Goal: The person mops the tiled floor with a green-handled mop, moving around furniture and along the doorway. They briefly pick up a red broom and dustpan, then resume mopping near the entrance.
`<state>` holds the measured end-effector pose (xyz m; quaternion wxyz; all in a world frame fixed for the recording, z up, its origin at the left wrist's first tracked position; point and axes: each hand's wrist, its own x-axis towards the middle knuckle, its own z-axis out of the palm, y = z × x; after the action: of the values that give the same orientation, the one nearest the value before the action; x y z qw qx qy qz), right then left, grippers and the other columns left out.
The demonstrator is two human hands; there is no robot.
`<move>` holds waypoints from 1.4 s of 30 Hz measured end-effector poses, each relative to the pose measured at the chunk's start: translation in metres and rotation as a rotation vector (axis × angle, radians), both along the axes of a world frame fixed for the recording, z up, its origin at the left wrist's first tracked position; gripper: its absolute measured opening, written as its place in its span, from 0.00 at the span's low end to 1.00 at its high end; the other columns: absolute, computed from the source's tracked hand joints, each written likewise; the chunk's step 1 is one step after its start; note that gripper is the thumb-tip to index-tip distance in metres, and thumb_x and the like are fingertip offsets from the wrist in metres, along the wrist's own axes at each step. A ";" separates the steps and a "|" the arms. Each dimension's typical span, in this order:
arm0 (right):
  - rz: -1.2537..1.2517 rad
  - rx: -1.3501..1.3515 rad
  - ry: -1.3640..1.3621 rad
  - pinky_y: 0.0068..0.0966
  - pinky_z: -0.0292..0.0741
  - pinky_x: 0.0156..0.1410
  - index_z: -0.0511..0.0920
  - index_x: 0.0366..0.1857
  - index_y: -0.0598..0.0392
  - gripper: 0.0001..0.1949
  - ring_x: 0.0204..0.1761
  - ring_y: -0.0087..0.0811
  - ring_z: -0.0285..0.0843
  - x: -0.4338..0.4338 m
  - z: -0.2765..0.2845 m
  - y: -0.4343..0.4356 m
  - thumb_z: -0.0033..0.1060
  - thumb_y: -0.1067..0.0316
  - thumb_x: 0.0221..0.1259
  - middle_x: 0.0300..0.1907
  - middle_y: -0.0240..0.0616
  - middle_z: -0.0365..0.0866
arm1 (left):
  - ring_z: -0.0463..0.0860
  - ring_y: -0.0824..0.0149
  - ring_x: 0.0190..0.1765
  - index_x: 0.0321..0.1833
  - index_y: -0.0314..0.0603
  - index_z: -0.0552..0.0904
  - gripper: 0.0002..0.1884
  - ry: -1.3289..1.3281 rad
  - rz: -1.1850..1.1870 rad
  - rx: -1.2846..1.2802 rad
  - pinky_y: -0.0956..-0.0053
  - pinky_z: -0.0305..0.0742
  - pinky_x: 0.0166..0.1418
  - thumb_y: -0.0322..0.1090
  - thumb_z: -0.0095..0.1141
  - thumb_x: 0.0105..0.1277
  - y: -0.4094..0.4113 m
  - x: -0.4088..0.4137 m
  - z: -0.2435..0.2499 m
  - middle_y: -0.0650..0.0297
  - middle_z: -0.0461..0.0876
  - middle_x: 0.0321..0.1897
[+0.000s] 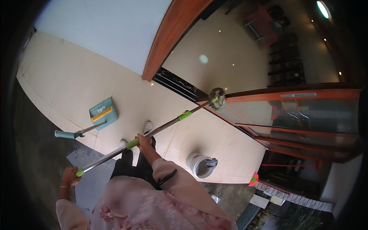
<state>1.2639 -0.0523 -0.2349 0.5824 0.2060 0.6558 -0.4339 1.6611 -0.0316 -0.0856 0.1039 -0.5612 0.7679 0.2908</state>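
Note:
My left hand is closed around the green end of a steel mop handle. Farther along, my right hand grips the same handle just past a green sleeve. The handle slants up to the right, with a second green joint partway. At its far end a round mop head with grey strands is by the door threshold and the lower corner of the wooden door; whether it touches either is hard to tell.
A blue-grey dustpan with a yellow comb edge lies left of my feet. Right of my legs stands a white bucket with a grey cloth over its rim. An open glazed wooden door borders the tiled floor. An orange broom head sits beyond.

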 end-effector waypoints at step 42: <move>0.378 -0.860 -0.209 0.22 0.66 0.58 0.63 0.49 0.56 0.14 0.51 0.26 0.69 0.026 0.260 0.040 0.44 0.71 0.58 0.49 0.37 0.70 | 0.69 0.72 0.26 0.35 0.35 0.78 0.05 0.458 0.304 -0.013 0.73 0.67 0.29 0.29 0.53 0.58 0.048 0.043 0.009 0.65 0.76 0.23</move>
<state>1.2900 -0.0123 0.0251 0.7463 -0.1340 0.3809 -0.5291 1.7044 0.0167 -0.0762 -0.1210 -0.5904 0.6800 0.4175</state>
